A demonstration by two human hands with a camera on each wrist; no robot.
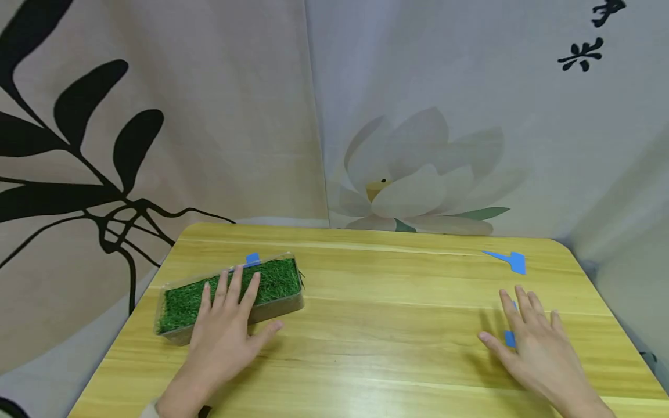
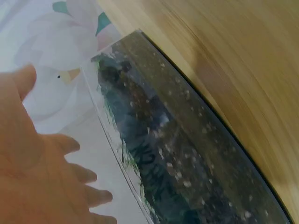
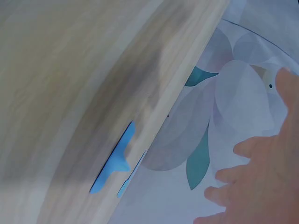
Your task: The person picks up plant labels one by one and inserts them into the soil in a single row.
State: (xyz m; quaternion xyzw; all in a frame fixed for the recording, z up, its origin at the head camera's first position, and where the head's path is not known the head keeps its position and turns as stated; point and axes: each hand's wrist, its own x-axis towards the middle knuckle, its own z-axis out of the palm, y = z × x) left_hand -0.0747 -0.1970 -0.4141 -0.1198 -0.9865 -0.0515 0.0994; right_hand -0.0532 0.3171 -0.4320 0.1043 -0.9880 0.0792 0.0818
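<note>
A clear rectangular planter box (image 1: 282, 306) topped with green artificial grass (image 1: 284, 277) stands at the table's left. One blue T-shaped plant label (image 1: 253, 259) shows at its back side. My left hand (image 1: 222, 334), fingers spread, hovers over the box's front edge and grips nothing; the left wrist view shows its fingertips beside the box's clear wall (image 2: 154, 112). On the right, my right hand (image 1: 546, 354) is held spread above the table, holding nothing. It partly hides a second blue plant label (image 1: 510, 338). Farther back lies a third blue plant label (image 1: 514, 262).
The wooden table (image 1: 366, 278) has rounded back corners. Behind it hangs a pale curtain (image 1: 235, 104) printed with dark leaves and a lotus flower, close to the table's back edge. Bare wood lies between the two hands.
</note>
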